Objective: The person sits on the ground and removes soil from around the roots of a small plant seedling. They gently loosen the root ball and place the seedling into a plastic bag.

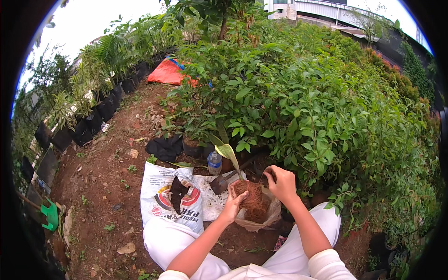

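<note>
My left hand (233,203) grips a ball of brown coconut fibre (249,192) from its left side. Out of the top of this ball rises a snake plant (228,154) with yellow-edged leaves. To the right, my right hand (280,182) is raised with thumb and forefinger pinched on a thin strand near the ball. Below both hands an open clear plastic bag (274,217) holds more loose fibre (258,212). A small hand trowel (219,184) lies just beyond my left hand, on a pale soil-specked sheet (206,203).
Left of my hands lies a torn, printed sack of dark potting mix (159,189). A water bottle (214,163) stands behind the trowel, near black cloth (164,147). Dense leafy shrubs (315,115) crowd the right. Black planter bags (92,122) line the far left; a green plastic object (50,215) sits nearer.
</note>
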